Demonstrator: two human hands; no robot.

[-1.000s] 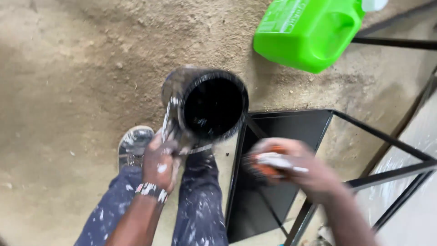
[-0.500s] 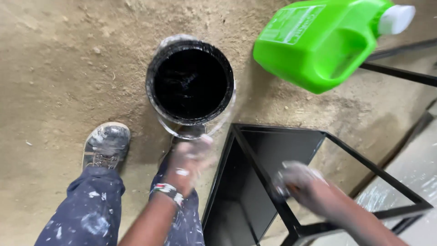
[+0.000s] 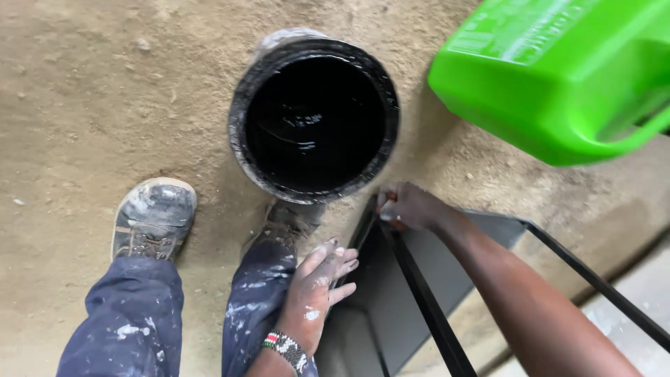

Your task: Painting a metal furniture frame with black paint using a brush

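A round bucket (image 3: 241, 139) full of glossy black paint stands on the sandy ground just ahead of my feet. My right hand (image 3: 412, 207) is closed at the near corner of a black metal frame (image 3: 426, 307), right beside the bucket. A sliver of an orange-handled brush (image 3: 388, 198) shows at its fingers; the rest is hidden in the fist. My left hand (image 3: 317, 286), flecked with white paint, hangs with fingers spread over my right knee. It holds nothing and sits next to the frame's left edge.
A bright green plastic jug (image 3: 558, 77) lies on the ground at the upper right, close to the bucket. My paint-spattered shoes (image 3: 153, 216) and dark trousers (image 3: 125, 321) fill the lower left. A pale slab (image 3: 645, 293) runs along the lower right.
My left hand let go of the bucket, which now stands on the ground, and dropped to my knee. My right hand moved forward to the frame's corner. The view has come closer.
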